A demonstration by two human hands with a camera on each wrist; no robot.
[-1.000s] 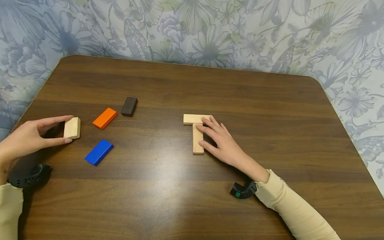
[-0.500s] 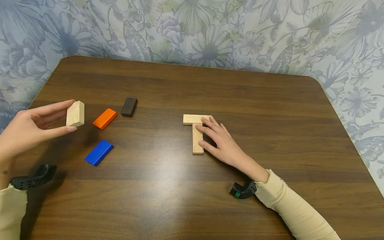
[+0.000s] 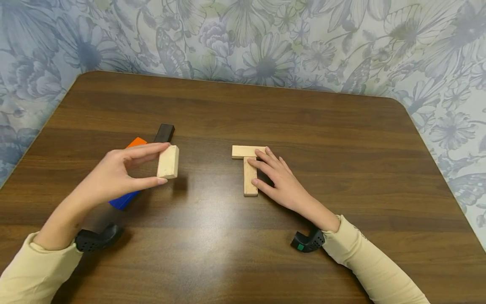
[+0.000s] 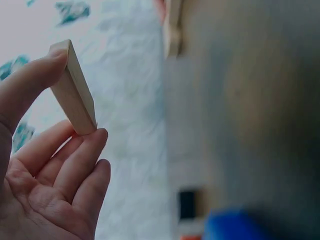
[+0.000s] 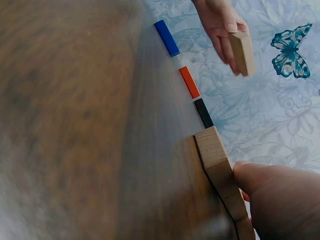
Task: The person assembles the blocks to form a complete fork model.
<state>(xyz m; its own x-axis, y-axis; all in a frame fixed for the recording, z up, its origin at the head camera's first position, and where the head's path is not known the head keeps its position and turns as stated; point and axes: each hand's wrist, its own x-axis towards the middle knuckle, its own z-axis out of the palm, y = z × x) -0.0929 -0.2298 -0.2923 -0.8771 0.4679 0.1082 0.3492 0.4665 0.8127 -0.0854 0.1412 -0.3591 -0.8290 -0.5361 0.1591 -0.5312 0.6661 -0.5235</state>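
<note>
Between thumb and fingertips my left hand (image 3: pixel 114 175) pinches a plain wooden block (image 3: pixel 168 161). It hangs above the table left of centre, its shadow falling to the right. The left wrist view shows that block (image 4: pixel 75 95) from the palm side, thumb on one end and fingertips on the other. My right hand (image 3: pixel 281 181) rests with fairly straight, spread fingers on two wooden blocks that form a T. The crosswise block (image 3: pixel 243 151) lies at the far side; the upright block (image 3: pixel 249 179) runs from it toward me. Fingers cover the crosswise block's right end.
Behind and below the left hand lie a blue block (image 3: pixel 122 201), an orange block (image 3: pixel 136 142) and a black block (image 3: pixel 165 132), the first two partly covered by it. The brown table (image 3: pixel 322 122) ends at a floral-papered wall (image 3: pixel 265 46).
My left hand has lifted the wooden block off the table at the left and carried it right, past the orange and blue blocks. The right hand and the T have stayed in place.
</note>
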